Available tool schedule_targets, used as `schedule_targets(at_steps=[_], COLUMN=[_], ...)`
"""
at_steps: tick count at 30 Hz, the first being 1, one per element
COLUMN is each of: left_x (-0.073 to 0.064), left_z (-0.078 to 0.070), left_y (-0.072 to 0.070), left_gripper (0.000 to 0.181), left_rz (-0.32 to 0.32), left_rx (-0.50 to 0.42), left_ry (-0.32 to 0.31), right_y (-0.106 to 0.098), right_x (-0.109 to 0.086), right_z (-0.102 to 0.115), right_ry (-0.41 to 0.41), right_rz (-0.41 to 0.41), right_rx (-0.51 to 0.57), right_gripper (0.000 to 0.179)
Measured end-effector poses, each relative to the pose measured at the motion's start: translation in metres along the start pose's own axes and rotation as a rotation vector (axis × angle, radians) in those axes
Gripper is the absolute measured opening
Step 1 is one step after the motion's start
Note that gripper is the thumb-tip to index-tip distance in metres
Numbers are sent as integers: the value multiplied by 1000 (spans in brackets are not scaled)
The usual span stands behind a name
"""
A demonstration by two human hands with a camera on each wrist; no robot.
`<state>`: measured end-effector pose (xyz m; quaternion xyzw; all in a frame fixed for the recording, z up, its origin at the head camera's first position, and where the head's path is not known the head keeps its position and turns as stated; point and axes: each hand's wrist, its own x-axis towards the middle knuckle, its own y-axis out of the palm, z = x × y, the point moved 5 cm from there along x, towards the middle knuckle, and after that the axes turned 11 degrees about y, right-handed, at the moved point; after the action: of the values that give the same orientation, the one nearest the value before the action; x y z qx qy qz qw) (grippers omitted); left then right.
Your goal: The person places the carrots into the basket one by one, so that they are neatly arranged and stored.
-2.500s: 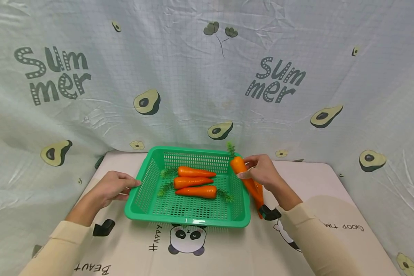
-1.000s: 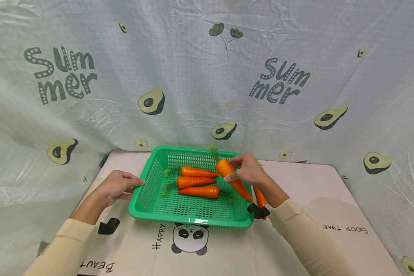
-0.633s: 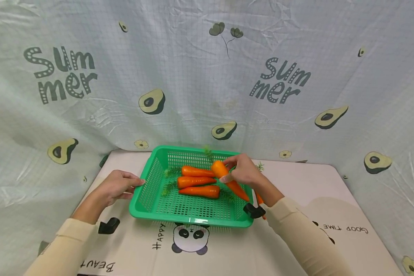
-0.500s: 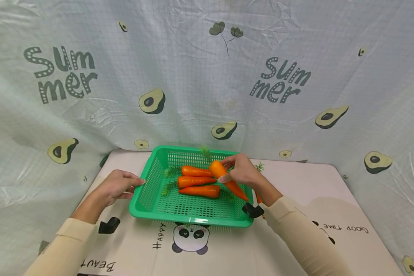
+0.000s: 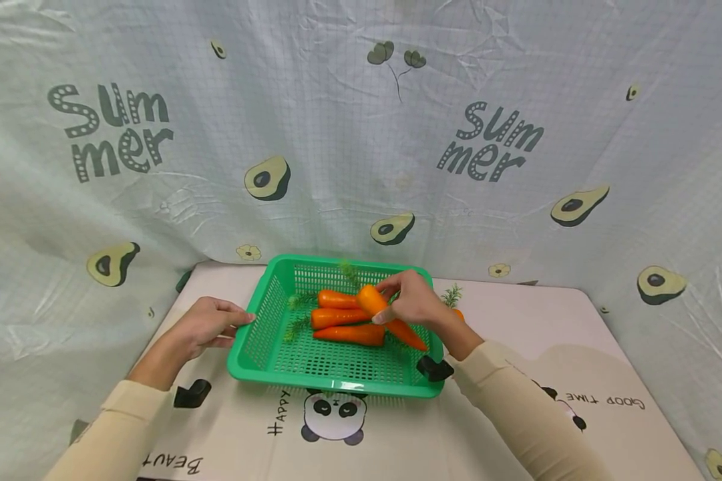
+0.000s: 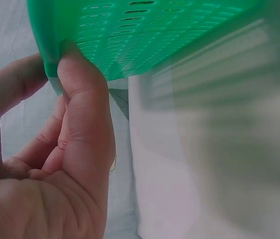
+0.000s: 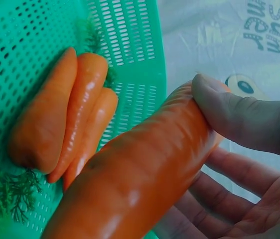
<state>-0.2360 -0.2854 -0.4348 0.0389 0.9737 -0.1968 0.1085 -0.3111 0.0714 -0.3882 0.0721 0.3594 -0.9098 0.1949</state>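
Note:
My left hand pinches the left rim of a green plastic basket; the left wrist view shows the thumb along the rim. Inside, three orange carrots with feathery green tops lie side by side on the slotted bottom. Over the basket's right half, my right hand grips a fourth carrot between thumb and fingers. It slants, leafy top toward the back and tip toward the basket's front right corner. In the right wrist view this carrot fills the foreground, with the carrots in the basket beyond.
Another carrot lies on the table right of the basket, mostly hidden behind my right forearm, its green top showing. A pale printed cloth covers the table. Close behind the basket hangs a curtain with avocado prints.
My right hand has carried the carrot from the basket's right edge leftward over the carrots inside. The carrot outside is now mostly covered by my forearm. My left hand stays on the rim.

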Motion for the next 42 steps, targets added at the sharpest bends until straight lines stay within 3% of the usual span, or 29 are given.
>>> schedule_targets(at_steps=[16, 42], left_x=[-1, -1], left_z=[-1, 1], left_y=[1, 0], left_gripper=[35, 36], left_rz=[-6, -11], left_rx=[5, 5], left_ry=[-1, -1], right_y=[15, 37], right_x=[-1, 9], right_z=[12, 22], right_ry=[-109, -181], right_rz=[42, 113], right_rx=[-60, -154], right_gripper=[51, 54])
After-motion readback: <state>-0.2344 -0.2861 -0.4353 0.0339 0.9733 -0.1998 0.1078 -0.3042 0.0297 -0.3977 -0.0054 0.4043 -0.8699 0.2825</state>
